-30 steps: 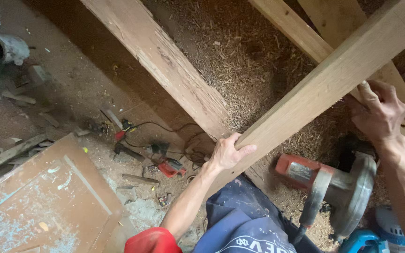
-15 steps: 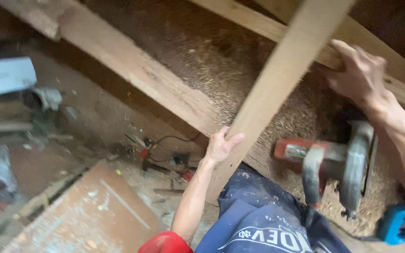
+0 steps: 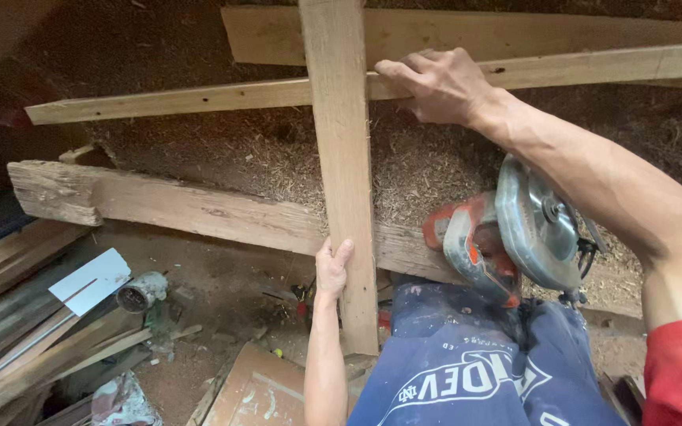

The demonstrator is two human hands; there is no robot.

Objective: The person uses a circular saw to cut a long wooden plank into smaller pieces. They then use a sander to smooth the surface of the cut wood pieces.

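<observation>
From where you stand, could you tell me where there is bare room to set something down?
The sawdust bed between the thin upper batten and the thick worn beam lies bare left of the upright plank. It is crowded right of the plank, where the circular saw lies, and at lower left among stacked boards.

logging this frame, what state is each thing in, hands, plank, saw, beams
left hand: gripping the plank's left edge
right hand: fingers curled over the thin batten
plank: held, crossing the beam
thin batten: lying across sawdust
thick beam: lying flat, end weathered
circular saw: resting unheld
</observation>
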